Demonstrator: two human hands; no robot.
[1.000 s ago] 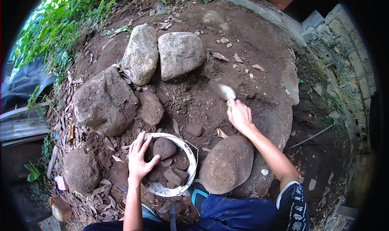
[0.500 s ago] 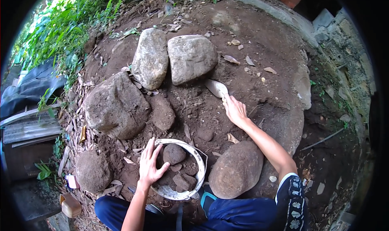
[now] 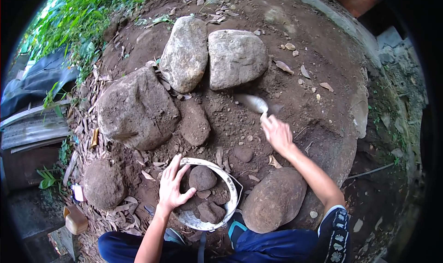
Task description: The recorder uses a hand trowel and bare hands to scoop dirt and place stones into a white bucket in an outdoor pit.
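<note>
My right hand (image 3: 278,133) is wrapped round the handle of a metal hand trowel (image 3: 251,103). Its blade, smeared by motion, is at the loose soil just below a large squarish grey stone (image 3: 237,60). At the lower middle, my left hand (image 3: 173,187) rests on the left rim of a white bucket (image 3: 234,192), fingers stretched out and thumb spread over the opening. Inside the bucket lie a round dirt-covered stone (image 3: 202,178), a smaller angular lump (image 3: 211,211) and some soil.
A tall stone (image 3: 184,54), a big boulder (image 3: 138,108) and a flatter stone (image 3: 194,122) lie to the left. Rounded boulders (image 3: 275,199) (image 3: 104,184) flank the bucket. Green plants (image 3: 87,25) grow at far left, and a rough stone wall (image 3: 397,87) stands right.
The view has shifted, so the far stones now appear higher and farther right. My right hand has moved the trowel within the soil below the squarish stone. My left hand stays on the rim.
</note>
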